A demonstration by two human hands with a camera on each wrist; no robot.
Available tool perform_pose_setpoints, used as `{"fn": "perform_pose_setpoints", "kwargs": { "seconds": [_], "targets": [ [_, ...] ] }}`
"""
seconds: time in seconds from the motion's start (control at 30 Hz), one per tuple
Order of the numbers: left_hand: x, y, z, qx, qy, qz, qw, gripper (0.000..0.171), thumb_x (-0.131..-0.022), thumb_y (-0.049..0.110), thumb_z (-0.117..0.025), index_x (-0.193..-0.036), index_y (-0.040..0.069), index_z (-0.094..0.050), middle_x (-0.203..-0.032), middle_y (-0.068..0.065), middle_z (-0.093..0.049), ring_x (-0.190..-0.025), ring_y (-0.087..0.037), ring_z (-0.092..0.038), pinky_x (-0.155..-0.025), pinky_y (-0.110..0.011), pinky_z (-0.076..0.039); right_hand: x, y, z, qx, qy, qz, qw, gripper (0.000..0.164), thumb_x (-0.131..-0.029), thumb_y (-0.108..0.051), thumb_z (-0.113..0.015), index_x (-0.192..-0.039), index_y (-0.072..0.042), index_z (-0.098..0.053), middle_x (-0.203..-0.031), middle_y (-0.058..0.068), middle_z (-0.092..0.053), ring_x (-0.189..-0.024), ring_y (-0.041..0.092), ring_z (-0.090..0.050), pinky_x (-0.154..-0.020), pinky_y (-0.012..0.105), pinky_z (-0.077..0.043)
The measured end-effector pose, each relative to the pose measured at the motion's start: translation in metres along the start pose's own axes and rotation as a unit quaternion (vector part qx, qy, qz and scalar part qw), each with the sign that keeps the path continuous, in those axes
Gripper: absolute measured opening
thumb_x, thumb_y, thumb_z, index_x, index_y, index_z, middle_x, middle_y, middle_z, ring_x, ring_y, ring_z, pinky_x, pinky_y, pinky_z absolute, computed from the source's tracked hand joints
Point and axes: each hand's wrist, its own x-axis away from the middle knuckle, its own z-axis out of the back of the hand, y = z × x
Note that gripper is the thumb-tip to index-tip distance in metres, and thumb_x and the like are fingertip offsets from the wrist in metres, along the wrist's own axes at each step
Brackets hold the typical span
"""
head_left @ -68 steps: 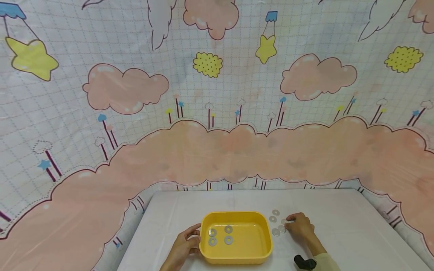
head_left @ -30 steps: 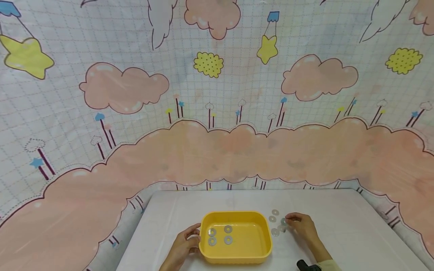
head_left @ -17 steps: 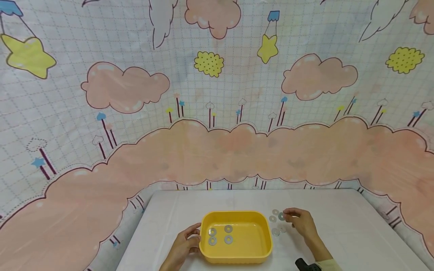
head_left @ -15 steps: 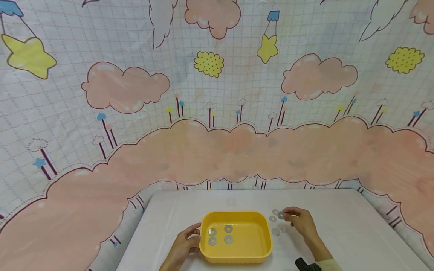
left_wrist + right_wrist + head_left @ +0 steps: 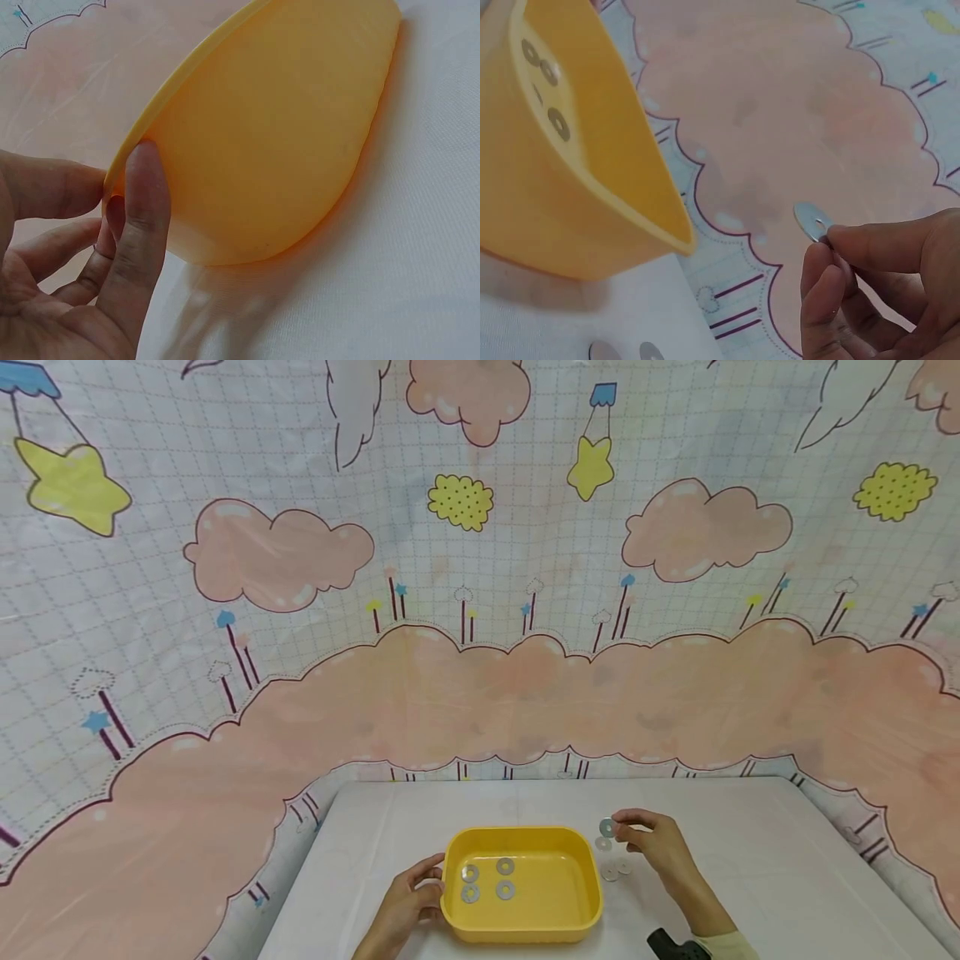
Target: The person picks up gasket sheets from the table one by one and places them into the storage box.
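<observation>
A yellow plastic tub [image 5: 555, 893] stands on the white table, with several metal washers [image 5: 499, 891] lying flat inside at its left. My left hand [image 5: 397, 906] holds its left side; in the left wrist view the thumb [image 5: 146, 195] lies on the outer wall below the rim and the index finger touches the rim. Right of the tub, my right hand [image 5: 663, 847] pinches one washer [image 5: 807, 217] between thumb and fingertips, raised off the table in the right wrist view. More washers [image 5: 603, 850] lie on the table under and near that hand.
The white table [image 5: 390, 810] ends at a patterned cloth backdrop [image 5: 480, 702]. A black device [image 5: 678, 947] sits on the right wrist by the sleeve.
My right hand, pinching the washer, has moved away from me and slightly left, over the farther loose washers. The left hand and the tub have stayed in place.
</observation>
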Motion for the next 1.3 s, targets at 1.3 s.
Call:
{"fn": "perform_pose_setpoints", "kwargs": {
  "seconds": [1.3],
  "targets": [
    [0.003,0.007,0.000,0.004,-0.012,-0.006,0.9999,0.064,-0.090,0.009,-0.060,-0.148,-0.004,-0.037,-0.113,-0.008,-0.050,-0.078,-0.012,-0.057,-0.067,-0.029,-0.058,0.018,-0.023,-0.066,-0.105,-0.097,0.020,0.990,0.024,-0.090,-0.001,-0.065,-0.111,0.010,-0.066,-0.092,0.011,-0.066,-0.077,0.016,-0.069,-0.070,0.024,-0.061]
  ]
}}
